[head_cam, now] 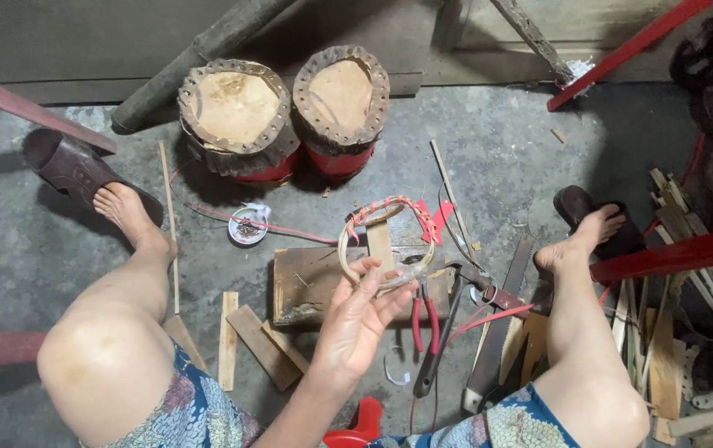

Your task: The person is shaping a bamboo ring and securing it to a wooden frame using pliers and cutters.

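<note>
You wear blue floral-print shorts (182, 415) w/ teal and pink pattern, bare knees and lower legs, bare arm, no sleeve. Feet bare, resting on dark brown sandals (70, 166).

The cane hoop (387, 245) in the fingers is smooth, partly wrapped in glossy red-and-pale strip. Just below the grip lie pliers (423, 319) with red plastic handles. The wooden block (311, 286) is rough and matt.

ring (387, 241): pale tan, partly wrapped with red and white striped binding
drums (283, 112): red bodies, tan tops, brown studded rims
pliers (423, 319): red handles
floor (506, 149): grey concrete
shorts (182, 415): blue with floral pattern
sandals (70, 166): dark brown
wooden block (311, 282): brown
</note>
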